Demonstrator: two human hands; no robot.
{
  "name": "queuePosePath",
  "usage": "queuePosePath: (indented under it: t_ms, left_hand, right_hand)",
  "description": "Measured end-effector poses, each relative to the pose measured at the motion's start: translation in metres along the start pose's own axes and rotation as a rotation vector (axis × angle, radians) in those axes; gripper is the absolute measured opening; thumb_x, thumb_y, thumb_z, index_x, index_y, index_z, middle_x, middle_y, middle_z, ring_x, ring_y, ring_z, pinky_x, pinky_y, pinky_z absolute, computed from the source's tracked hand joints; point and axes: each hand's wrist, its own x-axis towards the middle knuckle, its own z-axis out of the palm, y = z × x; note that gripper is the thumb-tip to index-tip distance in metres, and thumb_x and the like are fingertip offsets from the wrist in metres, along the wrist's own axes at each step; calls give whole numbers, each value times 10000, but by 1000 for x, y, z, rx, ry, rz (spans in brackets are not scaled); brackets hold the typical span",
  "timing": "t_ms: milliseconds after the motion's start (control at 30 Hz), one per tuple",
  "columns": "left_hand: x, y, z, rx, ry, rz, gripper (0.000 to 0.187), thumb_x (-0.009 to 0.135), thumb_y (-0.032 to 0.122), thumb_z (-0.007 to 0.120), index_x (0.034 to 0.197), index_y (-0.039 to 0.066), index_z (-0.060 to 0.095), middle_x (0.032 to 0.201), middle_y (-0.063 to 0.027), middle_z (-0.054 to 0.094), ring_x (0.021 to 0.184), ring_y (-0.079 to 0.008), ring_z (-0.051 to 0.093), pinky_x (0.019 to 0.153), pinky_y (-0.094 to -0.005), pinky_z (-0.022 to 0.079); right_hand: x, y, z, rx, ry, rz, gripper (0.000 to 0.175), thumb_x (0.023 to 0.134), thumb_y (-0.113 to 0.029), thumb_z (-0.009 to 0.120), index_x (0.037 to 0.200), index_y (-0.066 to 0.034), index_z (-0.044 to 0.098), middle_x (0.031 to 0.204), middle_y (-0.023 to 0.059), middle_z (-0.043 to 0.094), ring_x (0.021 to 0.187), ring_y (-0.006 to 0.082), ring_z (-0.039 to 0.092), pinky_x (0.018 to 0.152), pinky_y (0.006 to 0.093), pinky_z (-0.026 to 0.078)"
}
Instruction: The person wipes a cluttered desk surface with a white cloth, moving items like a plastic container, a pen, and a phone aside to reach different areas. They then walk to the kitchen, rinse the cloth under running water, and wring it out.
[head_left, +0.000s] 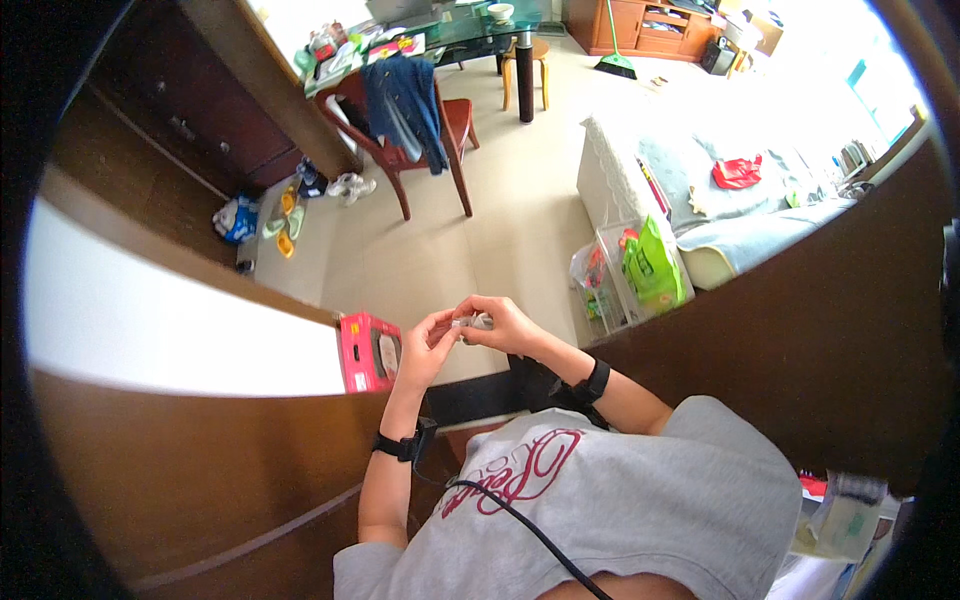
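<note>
A small whitish object (482, 322), partly hidden by my fingers and too small to name, is held in front of my body. My right hand (506, 324) curls over it with thumb and fingers pinched around it. From the other side, my left hand (424, 351) grips its left end between thumb and fingertips. The two hands nearly meet there, above the tiled floor (457, 262). Each wrist wears a black band. Just left of my left hand stands a pink box (367, 352) with a dark and pale panel.
Brown wooden panels flank me on both sides. A red-brown chair (457, 124) with denim draped over it stands ahead by a glass table (480, 30). To the right, a clear plastic bin (611, 315) holds bags beside a covered sofa (607, 172). Shoes (285, 221) lie left.
</note>
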Motion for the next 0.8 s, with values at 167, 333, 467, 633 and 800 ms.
queuePosePath:
  t_ms: [167, 333, 467, 633, 800]
  left_hand:
    - [135, 30, -22, 231, -53, -15, 483, 829, 157, 621, 1258, 23, 444, 1183, -132, 548, 1092, -203, 529, 922, -342, 407]
    - [252, 33, -44, 277, -233, -157, 513, 826, 192, 628, 1277, 51, 429, 1204, -144, 531, 1078, -213, 534, 911, -340, 411]
    - [341, 38, -47, 322, -339, -156, 493, 828, 184, 622, 1260, 30, 440, 1152, -142, 559, 1041, -210, 554, 877, -322, 440]
    - [480, 72, -38, 269, -418, -121, 451, 844, 157, 593, 1240, -2, 448, 1122, -156, 572, 1017, -218, 566, 880, -316, 444]
    - [613, 88, -10, 246, -689, -173, 437, 865, 161, 561, 1252, 4, 431, 1129, -154, 567, 1031, -221, 561, 891, -320, 441]
  right_hand:
    - [113, 30, -96, 36, 104, 65, 243, 715, -153, 647, 922, -31, 609, 803, 71, 626, 749, 145, 585, 670, 279, 462]
    - [222, 67, -188, 57, 238, 117, 265, 729, -147, 625, 966, -29, 601, 829, 45, 618, 750, 106, 557, 670, 267, 457]
    - [302, 113, -264, -8, 323, 133, 254, 740, -126, 614, 970, -22, 594, 838, 41, 610, 765, 94, 551, 689, 257, 463]
    - [366, 171, -355, 18, 498, 254, 224, 754, -109, 595, 960, -21, 588, 808, 18, 589, 712, 85, 549, 634, 232, 462]
    - [376, 227, -448, 11, 848, 386, 243, 748, -104, 629, 976, -24, 606, 826, 15, 583, 746, 94, 556, 649, 230, 448]
